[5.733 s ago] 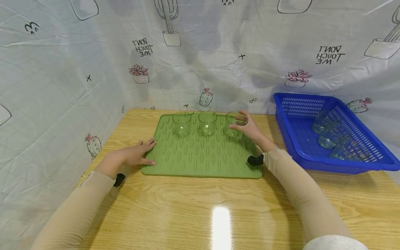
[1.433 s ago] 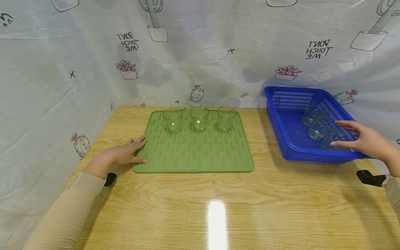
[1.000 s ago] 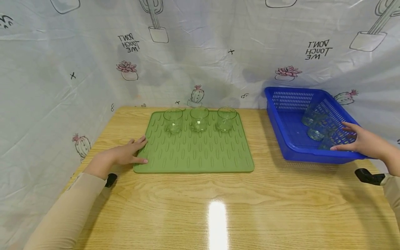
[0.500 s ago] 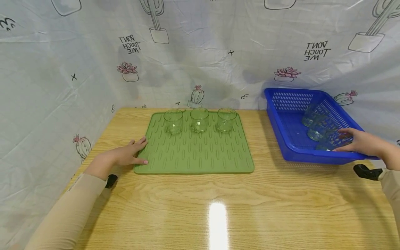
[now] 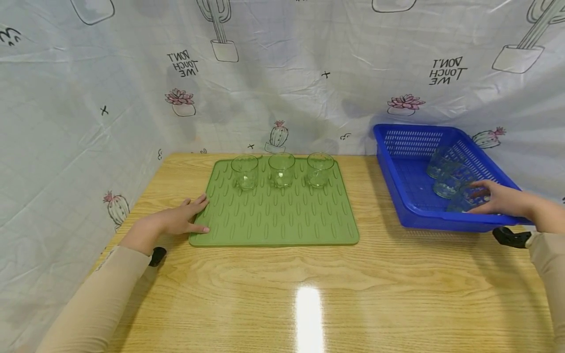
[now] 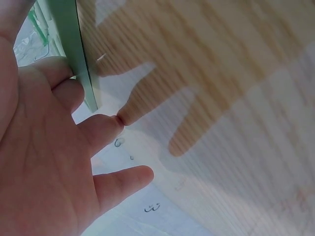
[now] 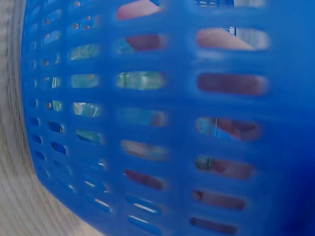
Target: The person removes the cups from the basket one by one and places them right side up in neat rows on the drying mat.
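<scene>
Three clear glass cups stand upright in a row along the back of the green ridged mat (image 5: 282, 215): the left glass (image 5: 245, 172), the middle glass (image 5: 282, 170) and the right glass (image 5: 320, 170). My left hand (image 5: 176, 218) rests at the mat's left edge, fingers spread. Over the near right side of the blue basket (image 5: 434, 220), my right hand (image 5: 503, 198) grips the nearest glass (image 5: 461, 198) between thumb and fingers. Basket slats partly hide those fingers (image 7: 229, 39) in the right wrist view. Two more glasses, a middle one (image 5: 450, 181) and a far one (image 5: 437, 164), lie behind it.
The wooden table (image 5: 247, 289) extends in front of the mat and between it and the basket. A patterned white sheet (image 5: 309, 88) hangs behind and at the left. The basket's raised rim surrounds the glasses inside.
My right hand left the right glass on the mat and moved right to the basket. There its fingers have closed around the nearest glass. The left hand stays at the mat's edge.
</scene>
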Demonstrator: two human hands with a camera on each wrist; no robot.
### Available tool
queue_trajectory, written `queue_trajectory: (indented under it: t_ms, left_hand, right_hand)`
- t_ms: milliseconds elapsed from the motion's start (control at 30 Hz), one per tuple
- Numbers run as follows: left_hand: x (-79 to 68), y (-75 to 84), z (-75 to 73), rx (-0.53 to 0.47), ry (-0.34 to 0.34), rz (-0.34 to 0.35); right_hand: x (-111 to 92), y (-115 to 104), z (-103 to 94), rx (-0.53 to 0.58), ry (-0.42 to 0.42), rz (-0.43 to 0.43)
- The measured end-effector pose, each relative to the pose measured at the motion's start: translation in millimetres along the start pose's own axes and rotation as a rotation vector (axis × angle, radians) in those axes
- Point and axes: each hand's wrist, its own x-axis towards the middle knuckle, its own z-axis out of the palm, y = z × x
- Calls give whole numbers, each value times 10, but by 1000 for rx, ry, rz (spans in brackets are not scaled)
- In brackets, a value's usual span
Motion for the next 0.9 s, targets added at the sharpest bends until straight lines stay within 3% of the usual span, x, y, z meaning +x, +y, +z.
queue_trajectory:
  t_ms: [533, 900]
  left_hand:
    - [-26, 28, -19, -8, 1, 6]
    - [-14, 10, -15, -13, -7, 1]
  right_hand:
    - [-14, -102, 38, 25, 60, -22]
    - [2, -327, 0, 13, 111, -59]
